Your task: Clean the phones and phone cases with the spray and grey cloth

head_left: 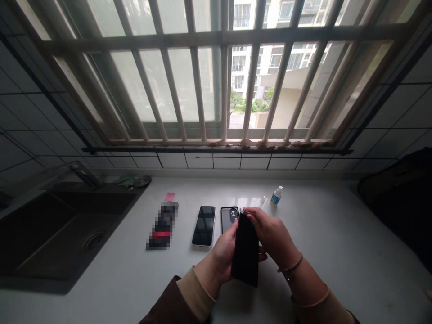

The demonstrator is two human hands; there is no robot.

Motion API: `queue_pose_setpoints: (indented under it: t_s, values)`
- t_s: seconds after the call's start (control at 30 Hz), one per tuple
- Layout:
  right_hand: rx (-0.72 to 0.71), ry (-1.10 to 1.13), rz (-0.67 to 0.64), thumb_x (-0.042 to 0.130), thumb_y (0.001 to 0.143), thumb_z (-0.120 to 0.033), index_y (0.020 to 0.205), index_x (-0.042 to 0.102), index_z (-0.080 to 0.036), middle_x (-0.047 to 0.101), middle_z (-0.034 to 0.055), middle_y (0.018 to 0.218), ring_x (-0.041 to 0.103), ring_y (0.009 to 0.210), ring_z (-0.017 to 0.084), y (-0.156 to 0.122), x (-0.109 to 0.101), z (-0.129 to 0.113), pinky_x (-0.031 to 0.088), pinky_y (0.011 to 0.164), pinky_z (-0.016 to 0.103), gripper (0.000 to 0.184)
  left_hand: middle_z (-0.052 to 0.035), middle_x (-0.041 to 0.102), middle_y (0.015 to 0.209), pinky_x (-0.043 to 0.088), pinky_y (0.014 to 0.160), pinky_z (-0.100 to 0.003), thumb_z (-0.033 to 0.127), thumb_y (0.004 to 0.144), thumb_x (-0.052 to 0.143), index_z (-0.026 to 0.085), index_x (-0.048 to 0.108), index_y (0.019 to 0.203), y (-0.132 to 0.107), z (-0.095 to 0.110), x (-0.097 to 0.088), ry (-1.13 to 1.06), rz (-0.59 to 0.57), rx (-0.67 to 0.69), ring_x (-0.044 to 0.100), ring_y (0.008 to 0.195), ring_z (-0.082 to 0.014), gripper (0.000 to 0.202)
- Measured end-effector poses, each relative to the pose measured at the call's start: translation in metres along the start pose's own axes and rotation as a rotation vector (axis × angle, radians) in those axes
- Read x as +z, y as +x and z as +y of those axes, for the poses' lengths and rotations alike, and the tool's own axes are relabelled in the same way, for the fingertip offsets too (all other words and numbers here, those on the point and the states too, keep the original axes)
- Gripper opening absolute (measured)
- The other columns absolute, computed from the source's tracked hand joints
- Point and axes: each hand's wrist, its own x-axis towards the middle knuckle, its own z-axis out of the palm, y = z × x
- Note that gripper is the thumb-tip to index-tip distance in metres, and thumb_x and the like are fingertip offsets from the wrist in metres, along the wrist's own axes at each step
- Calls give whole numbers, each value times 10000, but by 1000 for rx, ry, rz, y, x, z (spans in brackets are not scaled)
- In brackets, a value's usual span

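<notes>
gripping a limp black cloth pouch point(245, 256) — dull, narrow, long — the left hand point(221, 256) fingers closed on its side, the right hand point(272, 234) fingers pinching its top, above the counter point(320, 234).

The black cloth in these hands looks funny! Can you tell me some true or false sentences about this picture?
1. The left hand and the right hand are both holding the black cloth. True.
2. The phone is in the sink. False: it lies on the counter, beside a phone case.
3. The bracelet is on the left wrist. False: it is on the right one.
4. The small bottle is standing up on the counter. True.
</notes>
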Motion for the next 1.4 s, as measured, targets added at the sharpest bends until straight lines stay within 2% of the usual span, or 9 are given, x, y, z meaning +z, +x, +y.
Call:
queue_pose_setpoints:
  t_s: [0.13,0.3,0.5,0.67,0.83,0.9,1.07,1.27,1.4]
  values:
    - [-31,49,-11,456,1089,-359,1322,657,-257,781,72,1281,783,1106,248,1,1,6,627,894,326,324,-191,779,1031,527,998,-478,682,1034,381,92,659,1318,2,-1,-2,8,4,-11,776,907,-309,711]
    - [-50,33,-94,519,1062,-282,1336,654,-261,800,62,1239,774,1147,259,3,1,12,637,908,341,306,-190,774,973,533,982,-470,690,1024,403,79,681,1237,3,-1,-4,-20,36,-17,774,881,-309,705]
    - [-102,-73,-134,589,1013,-183,1470,617,-262,777,90,1289,806,1041,287,3,2,14,664,918,411,465,-180,766,953,548,943,-459,686,1029,398,64,700,1203,4,-1,-4,-29,59,-9,764,864,-302,713]
    - [-256,-39,-81,596,905,3,1429,665,-286,682,62,1449,715,1262,280,0,10,17,602,1092,442,603,-175,760,936,559,860,-416,720,1017,393,58,694,1261,6,-1,-6,-16,78,2,742,798,-269,767]
    - [-369,-40,-65,636,860,40,1476,634,-288,659,58,1474,689,1297,280,-3,15,14,564,1135,366,698,-156,770,1127,540,988,-459,684,1032,425,170,636,1408,4,1,-4,-59,6,118,748,1007,-297,671]
    - [-413,-42,-84,604,884,50,1481,626,-269,665,62,1468,681,1310,261,-5,17,8,558,1145,370,677,-172,765,1155,520,1045,-473,672,1032,446,147,640,1397,3,4,-3,-110,-16,170,734,1089,-317,668]
    - [-495,27,-189,555,942,32,1426,669,-219,680,79,1447,678,1315,251,-9,19,-10,580,1130,395,557,-216,766,1014,561,1008,-438,697,997,497,23,691,1213,3,17,-6,-214,159,167,757,985,-314,734]
    - [-442,194,-362,554,1039,-94,1312,745,-296,750,22,1352,683,1309,241,-14,8,-28,578,1109,363,390,-210,766,1005,603,936,-479,683,1030,399,51,692,1211,7,32,-16,-238,298,266,768,920,-305,720]
    - [-341,378,-475,602,1061,-231,1219,789,-346,828,-17,1152,801,1051,197,-14,-10,-36,627,933,278,271,-238,761,1060,621,876,-453,677,1039,368,33,695,1228,8,34,-21,-192,354,252,767,935,-312,746]
